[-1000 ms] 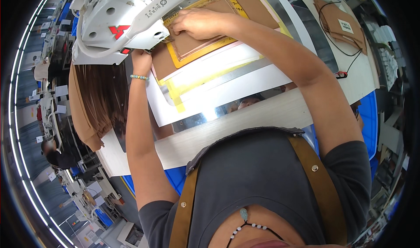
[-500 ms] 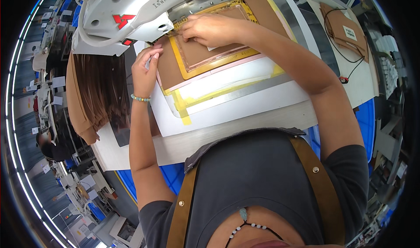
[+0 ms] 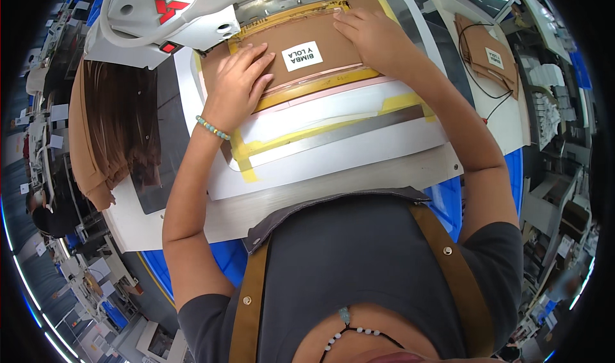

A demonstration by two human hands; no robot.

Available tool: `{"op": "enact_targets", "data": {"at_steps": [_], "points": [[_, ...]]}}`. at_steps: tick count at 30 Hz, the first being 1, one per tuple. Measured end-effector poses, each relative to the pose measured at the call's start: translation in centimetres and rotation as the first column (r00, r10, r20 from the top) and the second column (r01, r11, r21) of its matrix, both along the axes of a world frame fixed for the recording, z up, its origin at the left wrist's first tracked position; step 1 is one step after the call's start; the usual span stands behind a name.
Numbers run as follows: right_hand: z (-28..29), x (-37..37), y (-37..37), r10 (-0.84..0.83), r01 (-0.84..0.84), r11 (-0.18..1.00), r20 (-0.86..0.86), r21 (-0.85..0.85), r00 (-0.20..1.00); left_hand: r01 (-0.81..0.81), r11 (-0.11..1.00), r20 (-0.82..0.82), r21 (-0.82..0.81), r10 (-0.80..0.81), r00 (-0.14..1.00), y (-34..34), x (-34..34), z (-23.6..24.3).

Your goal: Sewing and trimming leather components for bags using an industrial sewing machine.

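A brown rectangular panel (image 3: 282,33) with a white printed label (image 3: 302,56) lies inside a yellow frame (image 3: 333,81) under the machine. My left hand (image 3: 240,84) rests at the panel's left side, fingers stretched out and slightly spread on its surface. At the right end, my right hand (image 3: 378,43) lies with its fingertips on the panel's upper right corner, and its palm covers part of the frame's right side. Neither hand grips anything that I can see. The label between the hands shows fully.
A white machine head (image 3: 160,17) overhangs the work at the upper left. A stack of dark brown pieces (image 3: 122,120) lies left of it. Yellow tape (image 3: 246,161) holds sheets to a white board (image 3: 307,164). More labelled brown panels (image 3: 493,59) and a black cable (image 3: 466,49) lie right.
The brown labelled panel now fills the yellow frame's opening. My right hand has moved right to the panel's far end; my left hand has come onto its left side. The view has shifted slightly.
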State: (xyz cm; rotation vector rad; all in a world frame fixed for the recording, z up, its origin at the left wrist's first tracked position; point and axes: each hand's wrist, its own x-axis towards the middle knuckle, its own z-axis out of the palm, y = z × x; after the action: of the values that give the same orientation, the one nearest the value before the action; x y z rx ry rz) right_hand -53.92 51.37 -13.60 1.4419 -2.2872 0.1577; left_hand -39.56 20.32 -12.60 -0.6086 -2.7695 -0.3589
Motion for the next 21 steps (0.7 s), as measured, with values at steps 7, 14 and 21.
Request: {"op": "enact_targets", "data": {"at_steps": [7, 14, 21], "points": [[-0.1, 1.3, -0.9, -0.092, 0.089, 0.994, 0.057, 0.059, 0.994, -0.02, 0.997, -0.009, -0.08, 0.019, 1.0, 0.5, 0.0, -1.4], [0.0, 1.3, -1.0, -0.092, 0.092, 0.994, -0.01, 0.051, 0.996, -0.074, 0.99, -0.012, -0.123, 0.073, 0.997, 0.8, 0.1, -1.2], [0.8, 0.9, -1.9, -0.08, 0.078, 0.995, 0.031, 0.068, 0.996, -0.089, 0.969, 0.024, -0.229, 0.098, 0.995, 1.0, 0.0, -0.4]]}}
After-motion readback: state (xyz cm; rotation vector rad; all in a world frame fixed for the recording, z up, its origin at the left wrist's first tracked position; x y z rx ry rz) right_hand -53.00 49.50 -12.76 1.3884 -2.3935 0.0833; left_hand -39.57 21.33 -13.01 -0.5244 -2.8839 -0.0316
